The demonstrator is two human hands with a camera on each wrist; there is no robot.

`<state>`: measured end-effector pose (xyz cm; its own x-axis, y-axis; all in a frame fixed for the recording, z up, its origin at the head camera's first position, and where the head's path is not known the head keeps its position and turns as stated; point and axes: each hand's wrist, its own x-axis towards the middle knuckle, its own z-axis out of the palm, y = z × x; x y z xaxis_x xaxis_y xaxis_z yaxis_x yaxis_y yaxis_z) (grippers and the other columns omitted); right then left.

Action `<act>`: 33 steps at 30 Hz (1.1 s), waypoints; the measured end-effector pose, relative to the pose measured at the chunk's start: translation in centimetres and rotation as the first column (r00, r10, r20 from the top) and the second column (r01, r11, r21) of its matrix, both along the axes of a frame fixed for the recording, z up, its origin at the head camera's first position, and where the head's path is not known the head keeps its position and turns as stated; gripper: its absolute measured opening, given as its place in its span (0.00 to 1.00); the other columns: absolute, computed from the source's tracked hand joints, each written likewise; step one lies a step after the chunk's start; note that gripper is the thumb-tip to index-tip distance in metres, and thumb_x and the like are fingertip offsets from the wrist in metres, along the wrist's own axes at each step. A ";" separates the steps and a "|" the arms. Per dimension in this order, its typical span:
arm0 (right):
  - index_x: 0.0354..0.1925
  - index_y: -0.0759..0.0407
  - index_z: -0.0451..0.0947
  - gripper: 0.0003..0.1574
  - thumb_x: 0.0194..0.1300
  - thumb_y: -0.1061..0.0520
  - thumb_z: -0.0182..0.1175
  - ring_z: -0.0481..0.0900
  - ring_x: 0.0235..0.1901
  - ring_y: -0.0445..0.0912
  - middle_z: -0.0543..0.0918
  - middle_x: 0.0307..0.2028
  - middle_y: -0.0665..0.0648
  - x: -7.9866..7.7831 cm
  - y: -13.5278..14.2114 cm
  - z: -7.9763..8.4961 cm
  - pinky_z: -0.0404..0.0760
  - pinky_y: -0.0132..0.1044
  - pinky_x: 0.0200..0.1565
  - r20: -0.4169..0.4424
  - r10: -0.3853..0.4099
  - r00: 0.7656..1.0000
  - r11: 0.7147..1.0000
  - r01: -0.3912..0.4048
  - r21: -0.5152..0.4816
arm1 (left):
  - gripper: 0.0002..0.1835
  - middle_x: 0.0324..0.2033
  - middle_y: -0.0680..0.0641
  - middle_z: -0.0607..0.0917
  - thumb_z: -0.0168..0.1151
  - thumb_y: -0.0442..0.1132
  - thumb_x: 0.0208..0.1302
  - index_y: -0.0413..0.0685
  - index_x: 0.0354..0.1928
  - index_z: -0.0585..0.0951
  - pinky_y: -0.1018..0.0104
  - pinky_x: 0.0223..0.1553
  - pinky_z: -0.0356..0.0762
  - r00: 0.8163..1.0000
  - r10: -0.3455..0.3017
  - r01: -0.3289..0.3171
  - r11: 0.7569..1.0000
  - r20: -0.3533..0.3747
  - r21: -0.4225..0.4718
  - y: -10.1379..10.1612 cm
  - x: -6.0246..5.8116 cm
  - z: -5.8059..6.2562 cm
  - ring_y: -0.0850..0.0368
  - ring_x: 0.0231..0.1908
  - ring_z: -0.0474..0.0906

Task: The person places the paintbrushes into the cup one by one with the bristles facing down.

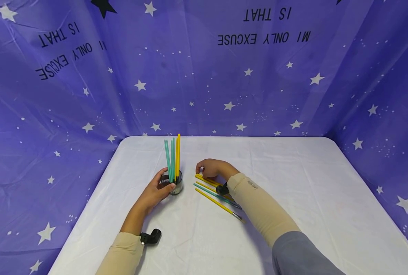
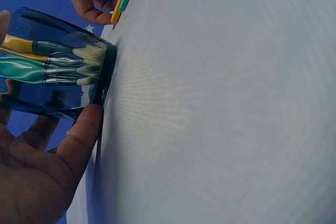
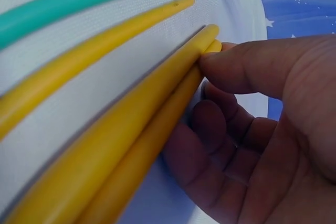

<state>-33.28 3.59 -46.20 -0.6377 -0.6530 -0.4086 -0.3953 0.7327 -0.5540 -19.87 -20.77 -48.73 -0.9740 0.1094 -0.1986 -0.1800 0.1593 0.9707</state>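
My left hand (image 1: 154, 194) holds a dark see-through glass cup (image 1: 179, 188) by its side, fingers and thumb around it. Several paintbrushes (image 1: 172, 158) with green and yellow handles stand in the cup; the left wrist view shows their pale bristles (image 2: 89, 56) pointing to its base. To the right, my right hand (image 1: 213, 168) is at the handle ends of brushes lying on the table. In the right wrist view, its thumb and fingers pinch the end of a yellow paintbrush (image 3: 152, 161). Another yellow paintbrush (image 3: 121, 114) lies right against that one.
Nearer me on the white table (image 1: 204, 244) lie a green paintbrush (image 1: 208, 190) and another yellow paintbrush (image 1: 214, 200), bristles toward the lower right. My right forearm hides some brush ends. A purple star-patterned curtain (image 1: 197, 76) surrounds the table's back and sides.
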 end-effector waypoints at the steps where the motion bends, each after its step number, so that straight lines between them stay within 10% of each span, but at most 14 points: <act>1: 0.44 0.55 0.79 0.17 0.61 0.72 0.57 0.70 0.29 0.45 0.76 0.34 0.55 0.0 0.0 -0.1 0.69 0.33 0.32 0.004 -0.002 1.000 1.000 0.002 -0.007 | 0.43 0.69 0.38 0.62 0.67 0.41 0.66 0.62 0.77 0.54 0.53 0.56 0.74 1.000 0.000 0.000 1.000 -0.001 0.000 0.0 0.0 0.0 0.42 0.65 0.65; 18: 0.46 0.58 0.77 0.14 0.63 0.70 0.58 0.77 0.36 0.47 0.80 0.47 0.57 0.1 0.9 1.2 0.77 0.37 0.37 -0.012 0.012 1.000 0.999 -0.013 -0.048 | 0.43 0.68 0.37 0.64 0.66 0.39 0.67 0.62 0.77 0.54 0.52 0.57 0.73 1.000 -0.010 0.010 1.000 -0.006 0.024 -0.1 -0.1 -0.3 0.42 0.64 0.66; 33: 0.55 0.63 0.74 0.18 0.69 0.69 0.52 0.73 0.29 0.49 0.77 0.38 0.59 -0.3 1.3 4.1 0.81 0.51 0.36 0.078 -0.050 0.996 0.978 0.065 -0.199 | 0.44 0.67 0.37 0.65 0.67 0.40 0.66 0.62 0.77 0.53 0.55 0.54 0.74 1.000 -0.006 0.006 1.000 -0.009 0.007 -0.2 -0.1 -0.3 0.44 0.61 0.68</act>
